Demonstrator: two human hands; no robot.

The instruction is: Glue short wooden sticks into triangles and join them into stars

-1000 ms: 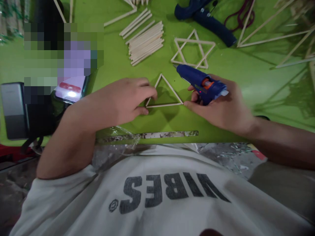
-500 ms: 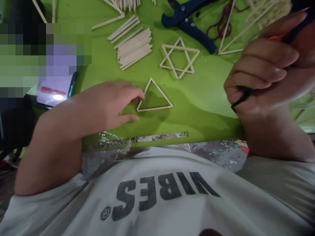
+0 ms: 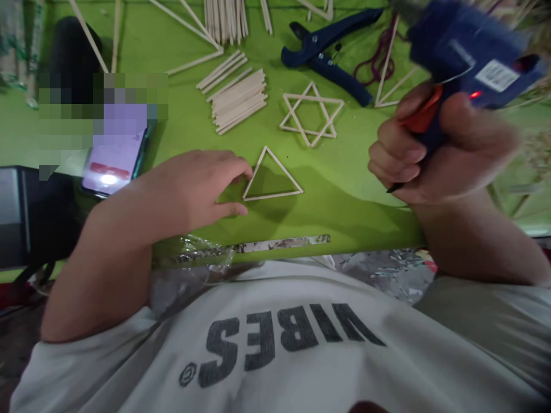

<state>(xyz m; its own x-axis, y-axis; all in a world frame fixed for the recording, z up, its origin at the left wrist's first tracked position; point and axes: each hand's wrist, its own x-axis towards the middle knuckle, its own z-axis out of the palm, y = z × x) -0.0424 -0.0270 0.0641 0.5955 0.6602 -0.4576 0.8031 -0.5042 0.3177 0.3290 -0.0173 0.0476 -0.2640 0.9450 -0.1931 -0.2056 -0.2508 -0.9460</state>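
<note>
A small triangle of thin wooden sticks [image 3: 275, 196] lies flat on the green table [image 3: 361, 166]. At its left side rests my left hand [image 3: 193, 186], thumb and fingers apart, the fingertips by the triangle's left stick; nothing is held in it. My right hand [image 3: 443, 149] is raised over the table at the right, its fingers wrapped round the handle of a blue glue gun [image 3: 465, 49] with an orange trigger and a red light. Between the triangle and the cutter lies a six-pointed star of sticks [image 3: 312, 139].
Piles of sticks [image 3: 239, 102] lie behind the triangle. A blue cutter [image 3: 344, 77] and purple cord [image 3: 379, 57] are at the back. A phone [image 3: 114, 155] and a black object [image 3: 47, 215] stand at the left. A worn metal strip [image 3: 284, 243] lies near the front edge.
The glue gun, mostly out of view before, now shows fully in my right hand, which has turned and shifted slightly left. My left hand stays by the triangle. The view has tilted slightly.
</note>
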